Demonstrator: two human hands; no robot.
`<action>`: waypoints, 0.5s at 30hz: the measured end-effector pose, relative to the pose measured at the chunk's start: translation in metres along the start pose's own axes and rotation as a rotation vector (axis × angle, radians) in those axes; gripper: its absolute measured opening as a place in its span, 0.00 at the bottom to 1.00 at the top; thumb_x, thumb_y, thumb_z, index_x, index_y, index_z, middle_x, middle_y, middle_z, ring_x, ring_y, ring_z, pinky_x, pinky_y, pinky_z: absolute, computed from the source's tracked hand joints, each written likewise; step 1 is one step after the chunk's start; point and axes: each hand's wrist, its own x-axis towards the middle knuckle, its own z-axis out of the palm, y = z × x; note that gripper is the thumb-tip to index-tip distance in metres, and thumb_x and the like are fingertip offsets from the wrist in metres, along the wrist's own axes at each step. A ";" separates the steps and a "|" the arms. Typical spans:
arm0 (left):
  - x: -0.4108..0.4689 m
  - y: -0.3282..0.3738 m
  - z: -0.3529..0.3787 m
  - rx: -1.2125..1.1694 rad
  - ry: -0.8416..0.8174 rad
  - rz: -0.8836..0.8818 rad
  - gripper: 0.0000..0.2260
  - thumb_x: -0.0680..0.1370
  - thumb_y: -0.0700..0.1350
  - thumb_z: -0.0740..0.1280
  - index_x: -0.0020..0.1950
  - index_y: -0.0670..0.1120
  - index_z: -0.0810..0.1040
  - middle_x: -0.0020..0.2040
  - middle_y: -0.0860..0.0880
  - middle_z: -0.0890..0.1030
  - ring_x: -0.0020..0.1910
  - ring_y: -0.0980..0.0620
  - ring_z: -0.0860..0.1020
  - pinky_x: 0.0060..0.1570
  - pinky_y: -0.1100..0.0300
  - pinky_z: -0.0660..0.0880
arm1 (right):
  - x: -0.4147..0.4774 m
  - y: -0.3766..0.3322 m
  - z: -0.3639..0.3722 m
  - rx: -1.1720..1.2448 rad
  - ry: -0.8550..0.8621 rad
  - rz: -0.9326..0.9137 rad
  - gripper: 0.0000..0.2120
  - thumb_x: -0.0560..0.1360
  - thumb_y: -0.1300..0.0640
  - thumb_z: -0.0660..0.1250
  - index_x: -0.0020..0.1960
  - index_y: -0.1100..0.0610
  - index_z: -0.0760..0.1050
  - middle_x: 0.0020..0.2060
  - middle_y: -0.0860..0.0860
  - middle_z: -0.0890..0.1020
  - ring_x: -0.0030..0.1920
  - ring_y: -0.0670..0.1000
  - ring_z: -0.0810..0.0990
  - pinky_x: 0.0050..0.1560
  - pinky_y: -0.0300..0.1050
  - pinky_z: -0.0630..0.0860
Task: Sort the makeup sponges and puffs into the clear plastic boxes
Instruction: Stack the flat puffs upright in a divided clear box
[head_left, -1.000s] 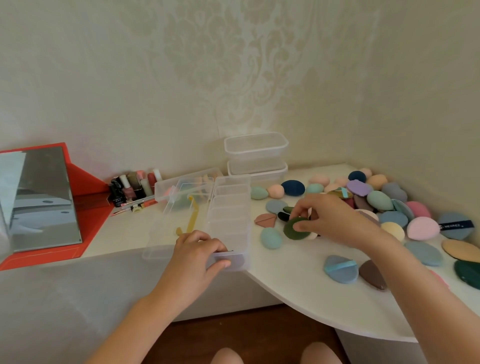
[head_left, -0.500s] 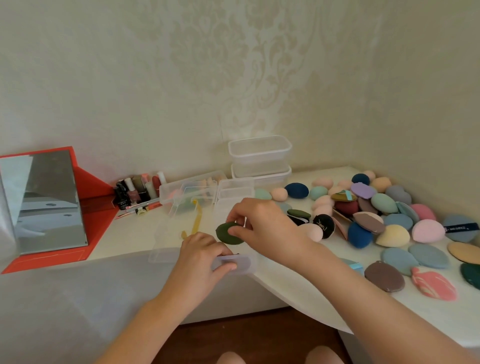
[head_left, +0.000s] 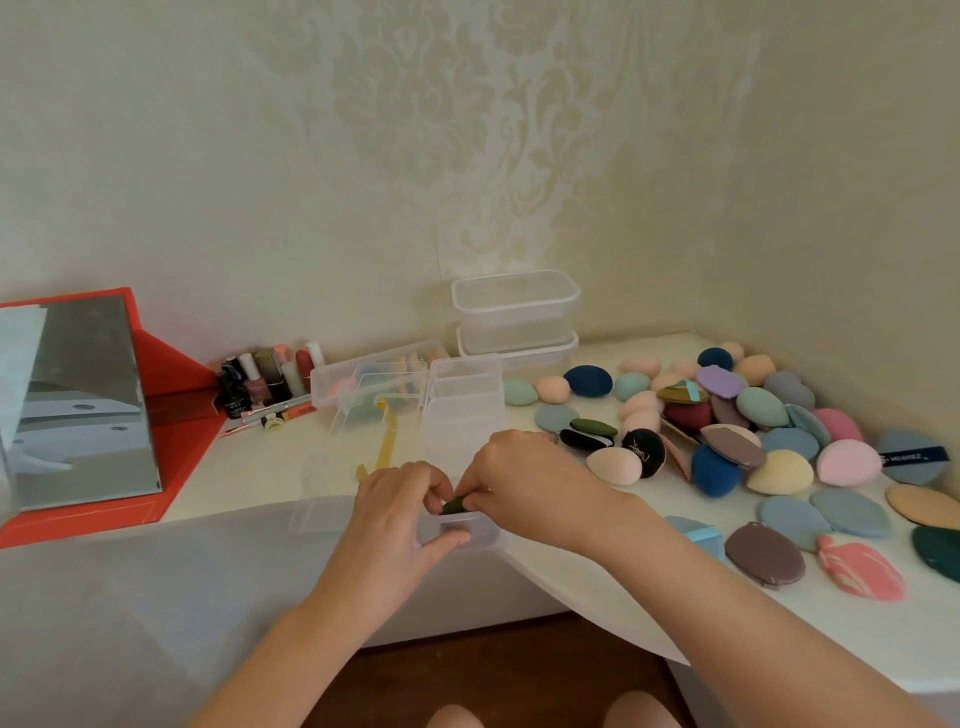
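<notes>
A long clear compartment box (head_left: 464, 410) lies on the white table, its open lid (head_left: 332, 467) to the left. My left hand (head_left: 400, 512) grips the box's near end, thumb on the front wall. My right hand (head_left: 524, 483) pinches a dark green puff (head_left: 456, 504) and holds it edge-down at the nearest compartment, both hands touching it. Only a sliver of the puff shows. Several coloured sponges and puffs (head_left: 727, 431) lie spread over the table to the right.
Two stacked clear tubs (head_left: 515, 322) stand at the back wall. Another clear box (head_left: 374, 379) with items sits behind the lid. Nail polish bottles (head_left: 265, 382) and a red-framed mirror (head_left: 78, 400) are at the left. The table edge (head_left: 597, 618) curves close to my arms.
My right hand carried the dark green puff left from the pile to the box's near end. My left hand stayed on the box and now also touches the puff.
</notes>
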 end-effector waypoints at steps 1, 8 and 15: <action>0.000 0.000 0.000 0.008 0.000 0.008 0.14 0.70 0.54 0.72 0.51 0.55 0.71 0.45 0.63 0.70 0.53 0.57 0.68 0.50 0.67 0.65 | 0.000 0.000 -0.001 -0.025 -0.033 -0.003 0.11 0.77 0.58 0.61 0.47 0.55 0.82 0.31 0.51 0.74 0.33 0.52 0.70 0.28 0.43 0.59; 0.001 -0.003 -0.002 0.066 -0.066 0.060 0.17 0.72 0.57 0.68 0.59 0.56 0.73 0.52 0.62 0.73 0.57 0.58 0.66 0.54 0.66 0.62 | 0.000 0.023 -0.027 0.345 -0.018 0.049 0.09 0.76 0.56 0.65 0.51 0.53 0.83 0.43 0.47 0.85 0.42 0.44 0.81 0.44 0.37 0.77; 0.005 0.000 -0.002 0.026 -0.088 0.035 0.12 0.73 0.57 0.67 0.51 0.61 0.66 0.50 0.64 0.72 0.54 0.64 0.64 0.63 0.66 0.58 | 0.021 0.115 -0.040 0.045 -0.124 0.559 0.13 0.78 0.59 0.60 0.60 0.59 0.76 0.55 0.57 0.80 0.52 0.54 0.78 0.49 0.44 0.74</action>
